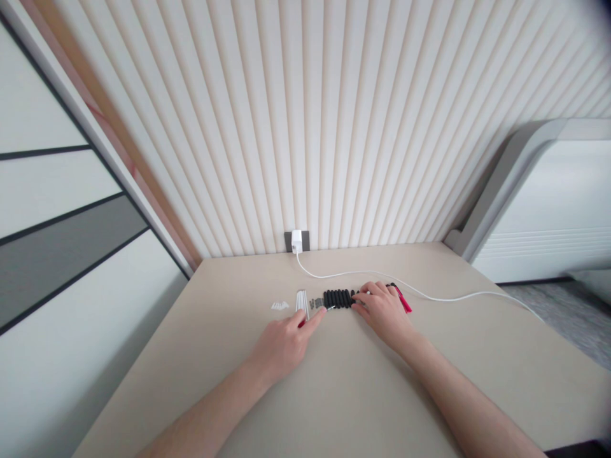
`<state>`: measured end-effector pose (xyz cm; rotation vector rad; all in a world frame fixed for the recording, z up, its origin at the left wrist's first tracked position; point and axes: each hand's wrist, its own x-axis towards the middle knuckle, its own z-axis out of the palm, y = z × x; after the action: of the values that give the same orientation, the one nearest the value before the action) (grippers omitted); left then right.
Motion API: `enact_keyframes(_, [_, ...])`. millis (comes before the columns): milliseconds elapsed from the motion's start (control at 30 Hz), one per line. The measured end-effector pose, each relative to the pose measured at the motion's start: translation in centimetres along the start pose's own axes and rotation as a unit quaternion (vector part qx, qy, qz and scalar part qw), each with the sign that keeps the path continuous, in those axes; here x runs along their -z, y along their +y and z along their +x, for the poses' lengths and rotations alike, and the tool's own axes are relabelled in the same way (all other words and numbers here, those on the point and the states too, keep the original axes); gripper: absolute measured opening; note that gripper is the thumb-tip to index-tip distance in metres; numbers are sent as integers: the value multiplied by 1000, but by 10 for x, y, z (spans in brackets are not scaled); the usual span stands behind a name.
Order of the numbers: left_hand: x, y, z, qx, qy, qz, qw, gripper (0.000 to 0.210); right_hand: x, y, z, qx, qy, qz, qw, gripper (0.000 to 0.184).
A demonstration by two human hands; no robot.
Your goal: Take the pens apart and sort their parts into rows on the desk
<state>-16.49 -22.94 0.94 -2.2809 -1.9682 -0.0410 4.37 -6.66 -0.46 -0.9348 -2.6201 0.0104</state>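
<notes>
My left hand [285, 340] is closed with its index finger stretched out to the right. A slim red-handled item [301, 323] shows under its fingers, and a thin shiny tip pokes out past the index fingertip. My right hand [386, 313] bends its fingers down at the right end of a row of black tubes [338, 299]; what its fingertips pinch, if anything, is hidden. Left of the tubes lie small grey metal pieces [319, 303], then several thin white sticks [302, 299] and short white pieces [280, 305]. Beyond my right hand lies a red item [403, 300] with a black end.
A white charger [296, 241] sits in the wall socket, its white cable [432, 298] running across the back of the beige table [229, 356] and off to the right. Behind rises a ribbed wall; a white cabinet stands left, and a pale bed headboard [548, 210] right.
</notes>
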Motion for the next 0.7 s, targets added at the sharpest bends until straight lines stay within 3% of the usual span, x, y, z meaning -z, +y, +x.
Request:
enact_keyframes(200, [-2,-1,-1,-10,0,-17,1000,60,4,-2,1,2,29,44,999,18])
enact_keyframes(300, [-2,0,-2,-23,-5,-15,1000,60,12,-12,0,54,49,128,989,24])
enact_keyframes(467, [-1,1,-2,-40,-11,2,999,60,14,-30,-4,149,19,205,967,26])
enact_keyframes(700, [-2,0,-3,-53,0,1,999,59,6,-28,-3,155,5,224,962,25])
